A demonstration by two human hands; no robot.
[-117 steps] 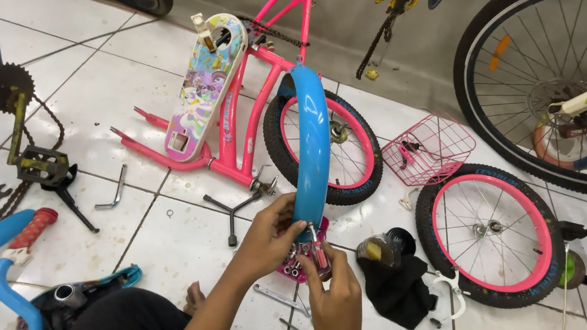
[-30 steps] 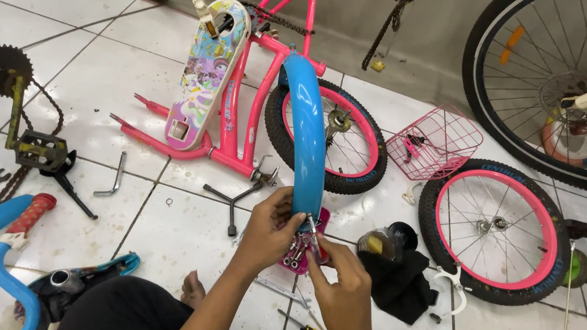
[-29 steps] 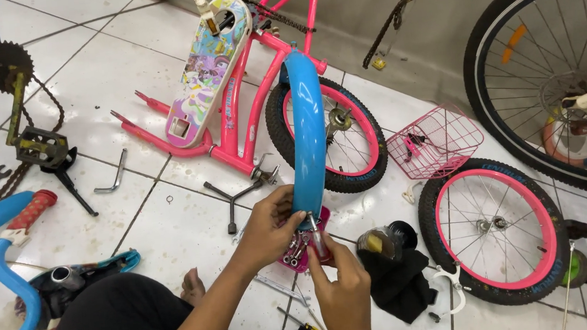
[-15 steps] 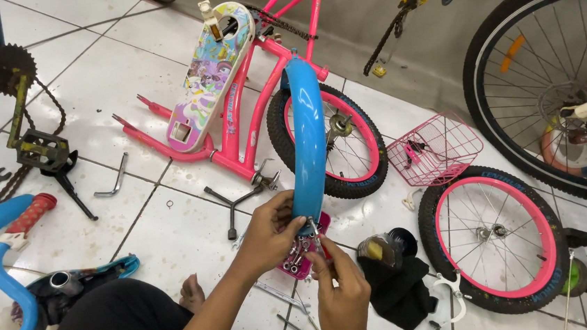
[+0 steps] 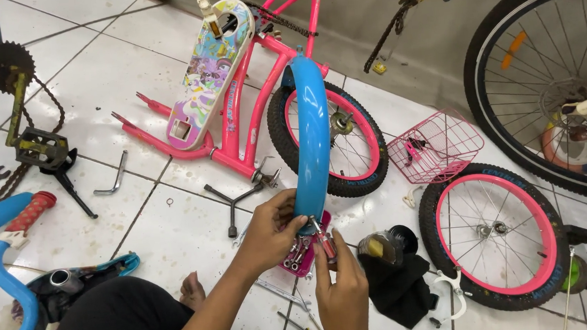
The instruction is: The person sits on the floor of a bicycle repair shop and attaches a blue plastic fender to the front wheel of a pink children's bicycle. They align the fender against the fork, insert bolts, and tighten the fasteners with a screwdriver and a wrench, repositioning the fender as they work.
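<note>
Fender [image 5: 311, 136], blue, upright at frame centre, pinched at its lower end by left hand [image 5: 271, 231]. Right hand [image 5: 341, 287] closed around small screwdriver [image 5: 324, 238], apparently fastening there; needs steady alignment.

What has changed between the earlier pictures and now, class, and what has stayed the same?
Very little changed. The left hand keeps its grip on the lower end of the blue mudguard, and the right hand still works a red-handled screwdriver at it. The pink bike frame, wheels and basket have not moved.
</note>
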